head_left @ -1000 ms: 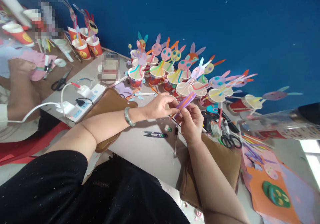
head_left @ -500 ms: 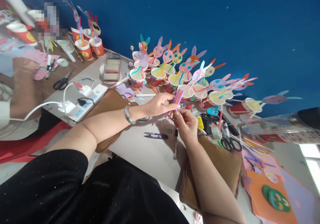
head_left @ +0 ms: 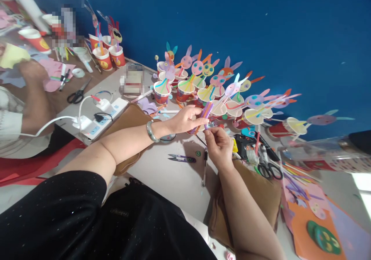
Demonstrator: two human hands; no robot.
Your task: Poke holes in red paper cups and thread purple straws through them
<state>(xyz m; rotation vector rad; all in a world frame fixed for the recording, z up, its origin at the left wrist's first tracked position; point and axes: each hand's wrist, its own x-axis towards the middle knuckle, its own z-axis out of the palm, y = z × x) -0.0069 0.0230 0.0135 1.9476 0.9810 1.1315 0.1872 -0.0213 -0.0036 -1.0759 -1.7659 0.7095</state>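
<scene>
To my left, a white rectangular plastic power strip (head_left: 116, 109) lies beside a flat brown fabric cushion (head_left: 130, 130), which my left forearm crosses. Small pointed metal thread snips (head_left: 182, 158) rest on the pale grey tabletop (head_left: 171, 180). Above them my left hand (head_left: 184, 121) grips narrow purple and orange strips (head_left: 206, 112) between thumb and fingers, before the red-and-white paper cups (head_left: 185, 92). A slim clear-barrelled pen (head_left: 205, 169) lies just beside my right hand (head_left: 219, 148), whose thumb and forefinger pinch the strips' near end. Farther right sit black-handled scissors (head_left: 270, 171).
</scene>
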